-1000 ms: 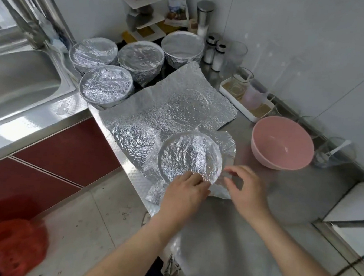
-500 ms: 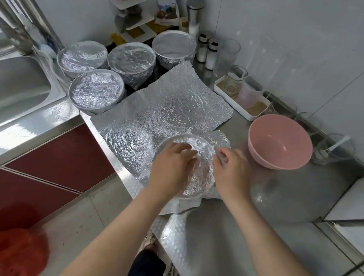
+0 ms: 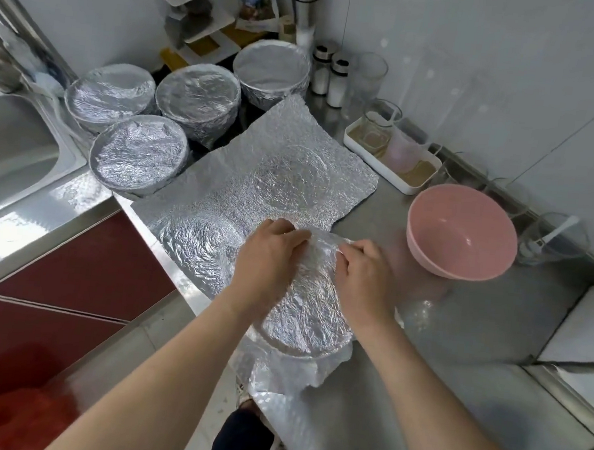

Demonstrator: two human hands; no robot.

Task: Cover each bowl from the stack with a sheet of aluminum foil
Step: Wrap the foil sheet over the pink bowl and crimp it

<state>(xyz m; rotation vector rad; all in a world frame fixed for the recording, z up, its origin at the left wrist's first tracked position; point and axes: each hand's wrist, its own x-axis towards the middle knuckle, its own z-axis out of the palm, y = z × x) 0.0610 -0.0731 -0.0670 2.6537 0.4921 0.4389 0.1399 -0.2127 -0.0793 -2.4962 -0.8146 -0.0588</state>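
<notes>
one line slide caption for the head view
Left hand and right hand grip the rim of a foil-covered bowl on the counter, beside four covered bowls and a bare pink bowl.

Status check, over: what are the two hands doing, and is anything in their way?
Left hand, right hand: both pinching far rim of foil-topped bowl. Pink bowl, right, uncovered. Spare foil sheet lies alongside, nothing blocking.
</notes>
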